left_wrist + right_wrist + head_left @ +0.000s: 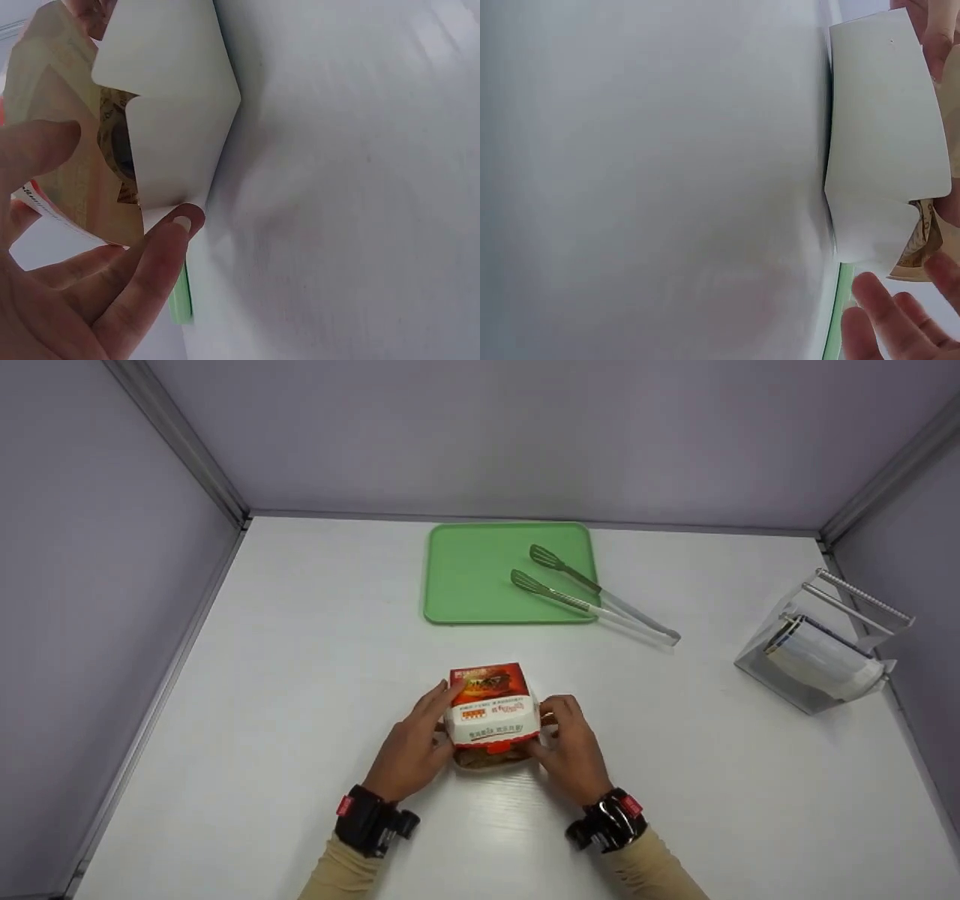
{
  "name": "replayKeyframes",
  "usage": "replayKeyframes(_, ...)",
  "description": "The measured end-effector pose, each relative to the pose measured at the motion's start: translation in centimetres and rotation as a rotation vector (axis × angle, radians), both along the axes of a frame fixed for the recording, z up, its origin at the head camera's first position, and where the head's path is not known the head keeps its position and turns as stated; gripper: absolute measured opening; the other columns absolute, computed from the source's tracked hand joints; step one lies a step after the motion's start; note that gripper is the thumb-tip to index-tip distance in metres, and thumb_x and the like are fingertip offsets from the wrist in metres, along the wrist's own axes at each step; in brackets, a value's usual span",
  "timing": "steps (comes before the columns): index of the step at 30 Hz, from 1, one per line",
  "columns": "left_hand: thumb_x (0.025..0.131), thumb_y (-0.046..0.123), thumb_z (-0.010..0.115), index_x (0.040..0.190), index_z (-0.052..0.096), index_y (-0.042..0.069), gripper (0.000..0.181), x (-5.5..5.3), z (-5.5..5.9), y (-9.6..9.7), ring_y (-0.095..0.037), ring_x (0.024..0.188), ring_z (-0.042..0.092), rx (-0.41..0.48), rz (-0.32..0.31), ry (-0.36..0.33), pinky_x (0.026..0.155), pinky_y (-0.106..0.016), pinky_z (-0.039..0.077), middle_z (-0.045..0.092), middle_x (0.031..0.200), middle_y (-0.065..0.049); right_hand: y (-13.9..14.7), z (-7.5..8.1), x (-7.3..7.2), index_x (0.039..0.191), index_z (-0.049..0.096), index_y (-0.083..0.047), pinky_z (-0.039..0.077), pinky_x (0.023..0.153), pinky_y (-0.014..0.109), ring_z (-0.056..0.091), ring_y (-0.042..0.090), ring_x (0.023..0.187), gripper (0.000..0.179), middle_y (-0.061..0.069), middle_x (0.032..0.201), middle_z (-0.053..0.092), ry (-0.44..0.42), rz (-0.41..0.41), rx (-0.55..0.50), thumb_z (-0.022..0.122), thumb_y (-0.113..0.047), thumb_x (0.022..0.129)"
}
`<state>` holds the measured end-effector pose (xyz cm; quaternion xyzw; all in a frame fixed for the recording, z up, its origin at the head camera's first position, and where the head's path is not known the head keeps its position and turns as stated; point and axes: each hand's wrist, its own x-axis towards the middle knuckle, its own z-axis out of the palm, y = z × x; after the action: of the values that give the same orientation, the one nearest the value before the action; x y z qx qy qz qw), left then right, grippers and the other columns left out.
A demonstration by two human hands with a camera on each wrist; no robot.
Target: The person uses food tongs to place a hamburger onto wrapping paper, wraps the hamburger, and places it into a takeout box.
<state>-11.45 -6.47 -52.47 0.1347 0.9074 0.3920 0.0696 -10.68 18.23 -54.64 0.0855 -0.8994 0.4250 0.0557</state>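
A red and white cardboard burger box [493, 712] sits on the white table, its lid tilted over the base with a gap at the front. Brown printed wrapping paper [114, 142] shows through that gap, around contents mostly hidden. My left hand [412, 748] holds the box's left side, thumb over the lid opening and fingertips [186, 221] at the base's corner. On the other side is my right hand [574, 750], its thumb by the front corner. Its fingers [889, 307] are spread beside the base's side flap in the right wrist view.
Behind the box lies a green tray [472, 574]. Metal tongs [600, 598] rest spread across its right edge, handles on the table. A clear stand [772, 675] holding white packets is at the right. Grey panels [495, 435] border the table.
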Motion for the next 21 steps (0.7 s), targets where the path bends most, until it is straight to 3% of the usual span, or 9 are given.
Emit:
replayKeyframes(6,0.090,0.004,0.069,0.160,0.022,0.041,0.093,0.1,-0.1,-0.3,-0.016,0.108,0.063,0.028,-0.051,-0.036,0.079,-0.030,0.055,0.022,0.169,-0.011,0.0,-0.1,0.3,0.144,0.044,-0.011,0.056,0.074,0.027,0.064,0.014,0.087,0.074,0.010,0.132,0.056,-0.078,0.011,-0.071,0.080,0.000,0.080)
replayKeyframes(9,0.090,0.022,0.078,0.161,0.019,0.043,0.094,0.3,-0.3,-0.7,-0.024,0.130,0.057,0.053,-0.078,-0.053,0.096,-0.040,0.055,0.018,0.170,-0.010,0.1,-0.1,0.3,0.152,0.043,-0.020,0.055,0.072,0.025,0.061,0.011,0.083,0.084,0.007,0.137,0.056,-0.087,0.031,-0.073,0.076,0.006,0.080)
replayKeyframes(12,0.084,0.041,0.080,0.161,0.019,0.043,0.097,0.5,-0.6,-0.9,-0.029,0.141,0.048,0.070,-0.102,-0.067,0.109,-0.047,0.048,0.016,0.171,-0.009,0.3,-0.2,0.3,0.154,0.043,-0.026,0.053,0.068,0.022,0.058,0.008,0.078,0.089,0.003,0.138,0.058,-0.093,0.044,-0.061,0.074,0.009,0.079)
replayKeyframes(16,0.082,0.048,0.078,0.160,0.021,0.043,0.097,0.6,-0.9,-1.0,-0.022,0.123,0.058,0.083,-0.106,-0.088,0.101,-0.042,0.051,0.014,0.171,-0.007,0.6,-0.2,0.2,0.158,0.038,-0.026,0.052,0.069,0.021,0.056,0.008,0.079,0.091,0.003,0.138,0.061,-0.107,0.101,-0.041,0.075,0.007,0.082)
replayKeyframes(19,0.083,0.045,0.079,0.160,0.021,0.042,0.096,0.7,-0.9,-0.8,-0.020,0.121,0.057,0.088,-0.098,-0.099,0.099,-0.039,0.051,0.013,0.171,-0.007,1.2,0.0,0.0,0.160,0.032,-0.023,0.054,0.071,0.022,0.057,0.009,0.081,0.092,0.007,0.138,0.060,-0.143,0.179,-0.043,0.075,0.004,0.084)
replayKeyframes(21,0.084,0.043,0.079,0.160,0.021,0.042,0.095,0.7,-0.9,-0.8,-0.021,0.129,0.053,0.089,-0.091,-0.106,0.101,-0.040,0.051,0.013,0.171,-0.006,1.6,0.1,-0.1,0.162,0.027,-0.023,0.056,0.073,0.022,0.060,0.009,0.081,0.093,0.008,0.141,0.058,-0.177,0.236,-0.048,0.076,0.000,0.086)
